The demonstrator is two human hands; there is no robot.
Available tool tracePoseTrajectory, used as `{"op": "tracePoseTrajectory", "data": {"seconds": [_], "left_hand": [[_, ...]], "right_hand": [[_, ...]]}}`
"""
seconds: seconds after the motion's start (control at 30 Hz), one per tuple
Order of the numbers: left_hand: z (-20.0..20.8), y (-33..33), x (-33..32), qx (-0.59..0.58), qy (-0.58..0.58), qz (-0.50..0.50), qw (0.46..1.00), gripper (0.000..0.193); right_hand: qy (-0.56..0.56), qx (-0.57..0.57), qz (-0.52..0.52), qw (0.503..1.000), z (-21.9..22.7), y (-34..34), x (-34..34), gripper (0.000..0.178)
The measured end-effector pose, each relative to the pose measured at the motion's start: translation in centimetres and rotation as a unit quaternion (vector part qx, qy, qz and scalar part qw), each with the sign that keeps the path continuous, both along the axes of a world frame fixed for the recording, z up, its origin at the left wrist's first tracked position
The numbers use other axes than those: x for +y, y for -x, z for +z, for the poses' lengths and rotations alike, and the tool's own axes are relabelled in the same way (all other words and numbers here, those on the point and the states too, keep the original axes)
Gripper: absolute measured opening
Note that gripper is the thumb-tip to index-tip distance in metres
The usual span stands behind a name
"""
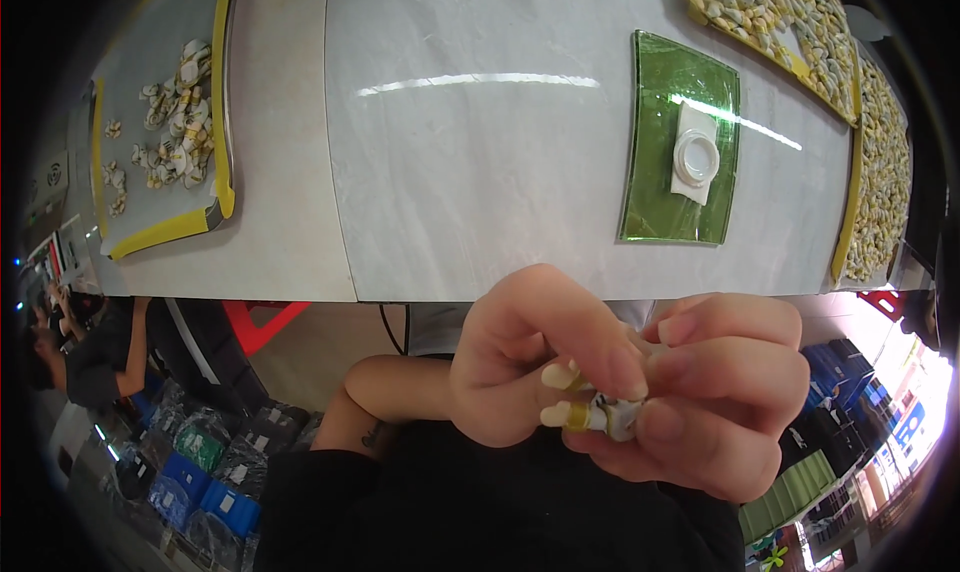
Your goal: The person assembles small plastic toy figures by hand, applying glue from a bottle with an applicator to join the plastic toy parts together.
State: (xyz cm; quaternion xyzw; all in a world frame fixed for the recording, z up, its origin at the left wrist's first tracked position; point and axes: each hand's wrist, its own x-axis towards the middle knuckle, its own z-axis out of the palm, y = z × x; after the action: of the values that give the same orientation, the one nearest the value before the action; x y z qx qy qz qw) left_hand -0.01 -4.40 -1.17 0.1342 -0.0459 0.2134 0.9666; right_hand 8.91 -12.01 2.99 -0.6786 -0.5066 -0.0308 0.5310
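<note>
Close in front of my chest, both hands meet on a small white figurine (612, 413) with yellow bands and cream-coloured ends. My left hand (530, 347) has its thumb and fingers pinched on the piece from the left. From the other side, the bent fingers of my right hand (725, 387) grip it too. Its two pale ends stick out toward the left, and my fingertips hide part of its body. Whether it is one piece or two joined parts, I cannot tell.
On the table (480, 172) lies a green glass sheet (650, 182) bearing a small white round dish (697, 158) on a white pad. A yellow-edged tray (165, 234) at the left holds several white figurines (183, 132). Trays of small yellowish pieces (790, 17) fill the far right.
</note>
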Motion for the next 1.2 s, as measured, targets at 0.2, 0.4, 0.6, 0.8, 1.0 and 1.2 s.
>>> {"op": "tracePoseTrajectory", "data": {"seconds": [0.2, 0.4, 0.6, 0.8, 1.0, 1.2], "left_hand": [[-0.2, 0.5, 0.7, 0.016, -0.006, -0.032, 0.999, 0.014], [0.6, 0.9, 1.6, 0.081, -0.162, 0.006, 0.983, 0.023], [0.0, 0.9, 3.1, 0.104, -0.345, 0.060, 0.931, 0.039], [0.4, 0.8, 5.1, 0.064, -0.569, 0.112, 0.812, 0.060], [0.3, 0.5, 5.1, 0.069, -0.587, 0.123, 0.797, 0.055], [0.2, 0.4, 5.1, 0.073, -0.597, 0.129, 0.788, 0.051]], "right_hand": [[-0.035, -0.017, -0.001, 0.999, -1.5, -0.1, 0.1, 0.045], [-0.011, 0.054, 0.013, 0.998, -0.4, -0.1, -0.6, 0.044], [0.023, 0.078, 0.062, 0.995, -0.5, -1.1, -2.0, 0.042], [0.007, 0.095, 0.075, 0.993, -0.5, -0.8, -2.1, 0.040], [-0.068, 0.118, -0.009, 0.991, -1.0, 0.2, -1.2, 0.028], [-0.066, 0.112, -0.003, 0.991, -1.1, 0.0, -1.1, 0.025]]}}
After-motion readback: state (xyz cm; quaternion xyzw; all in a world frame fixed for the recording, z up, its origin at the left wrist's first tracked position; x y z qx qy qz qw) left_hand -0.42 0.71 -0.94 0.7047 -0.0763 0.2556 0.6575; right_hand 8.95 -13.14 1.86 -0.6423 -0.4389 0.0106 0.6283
